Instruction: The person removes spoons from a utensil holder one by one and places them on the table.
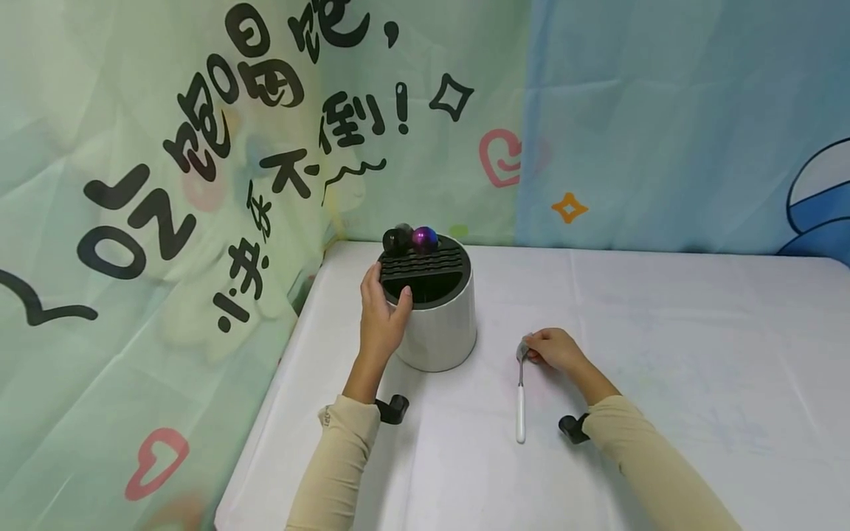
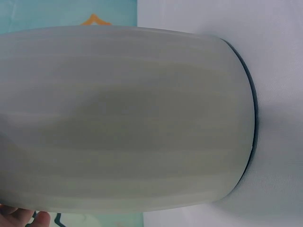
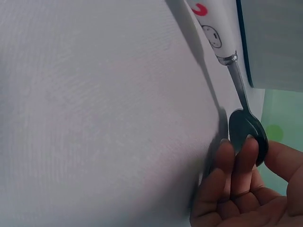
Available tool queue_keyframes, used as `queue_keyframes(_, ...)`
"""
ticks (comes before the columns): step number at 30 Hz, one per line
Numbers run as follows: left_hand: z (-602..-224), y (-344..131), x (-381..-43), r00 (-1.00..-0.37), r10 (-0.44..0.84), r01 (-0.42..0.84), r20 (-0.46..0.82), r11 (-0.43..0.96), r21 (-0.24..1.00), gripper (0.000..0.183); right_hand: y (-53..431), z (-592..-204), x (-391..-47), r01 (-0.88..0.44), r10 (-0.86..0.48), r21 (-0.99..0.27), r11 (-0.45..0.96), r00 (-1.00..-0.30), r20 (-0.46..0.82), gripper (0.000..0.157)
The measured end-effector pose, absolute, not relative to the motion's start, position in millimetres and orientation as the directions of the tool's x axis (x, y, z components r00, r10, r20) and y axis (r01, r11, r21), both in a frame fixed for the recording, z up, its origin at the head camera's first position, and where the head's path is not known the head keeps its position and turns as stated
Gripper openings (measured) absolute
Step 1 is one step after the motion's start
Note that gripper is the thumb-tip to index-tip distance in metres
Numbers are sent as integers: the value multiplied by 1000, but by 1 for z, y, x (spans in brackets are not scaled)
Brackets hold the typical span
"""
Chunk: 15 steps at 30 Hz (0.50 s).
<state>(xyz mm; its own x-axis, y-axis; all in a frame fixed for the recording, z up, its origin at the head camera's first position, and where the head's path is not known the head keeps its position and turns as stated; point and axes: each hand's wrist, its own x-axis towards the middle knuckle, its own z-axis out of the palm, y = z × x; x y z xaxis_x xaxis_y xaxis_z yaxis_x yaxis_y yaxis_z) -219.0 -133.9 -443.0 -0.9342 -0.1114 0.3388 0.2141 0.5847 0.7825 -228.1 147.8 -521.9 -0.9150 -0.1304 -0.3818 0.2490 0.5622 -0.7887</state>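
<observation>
A white cylindrical utensil holder (image 1: 434, 332) with a black slotted top stands upright on the table. My left hand (image 1: 385, 313) holds its upper left side, thumb at the front rim and fingers round the left. In the left wrist view the holder's pale wall (image 2: 128, 118) fills most of the picture, with a few fingertips (image 2: 41, 219) at its lower edge. My right hand (image 1: 554, 348) pinches a spoon (image 1: 521, 413) by its metal bowl, the white handle pointing toward me. A cartoon face and a red mark decorate that handle (image 3: 215, 35) in the right wrist view.
Shiny round knobs, one black (image 1: 396, 242) and one purple-blue (image 1: 425, 240), stick up at the back of the holder's top. A white cloth covers the table (image 1: 664, 354). Printed fabric curtains (image 1: 425, 169) hang along its left and back edges.
</observation>
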Motion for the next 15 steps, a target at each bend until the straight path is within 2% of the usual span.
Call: queue_keyframes(15,-442,-134,-219,-938,-111,205,328,586,784,70,149,-525,-230,245,-115,-751,613,-913,-392,36)
